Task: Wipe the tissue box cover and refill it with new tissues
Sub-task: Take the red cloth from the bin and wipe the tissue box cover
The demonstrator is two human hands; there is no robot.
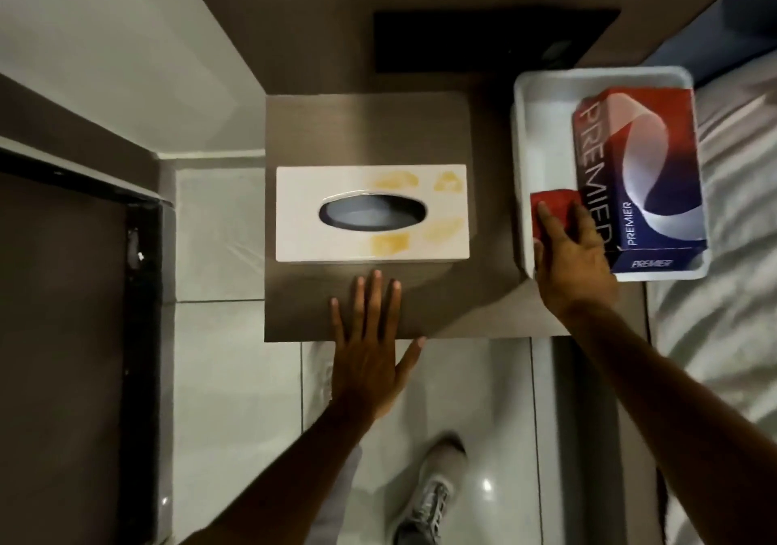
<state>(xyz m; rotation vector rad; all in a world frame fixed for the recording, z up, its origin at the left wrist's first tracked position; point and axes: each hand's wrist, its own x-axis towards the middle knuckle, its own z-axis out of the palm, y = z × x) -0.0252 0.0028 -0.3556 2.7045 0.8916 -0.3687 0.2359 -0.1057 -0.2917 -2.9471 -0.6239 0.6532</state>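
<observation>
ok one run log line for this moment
stage: fetching cloth | right hand: on red cloth in tray | left hand: flat, empty | cover: stained, unwiped

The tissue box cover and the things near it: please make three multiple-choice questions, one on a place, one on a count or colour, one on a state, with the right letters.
1. Where is the Premier tissue box?
A. In the white tray
B. On the floor
C. On the tissue box cover

2. How many yellow stains mark the cover?
A. One
B. Four
C. Seven

3. What is the left hand doing?
A. Gripping the cover
B. Holding a bottle
C. Spread open, holding nothing

Answers: 1 A, the tray walls surround it. 2 B, four stains sit around the oval opening. 3 C, its fingers are spread short of the cover; the right hand touches the red cloth.
</observation>
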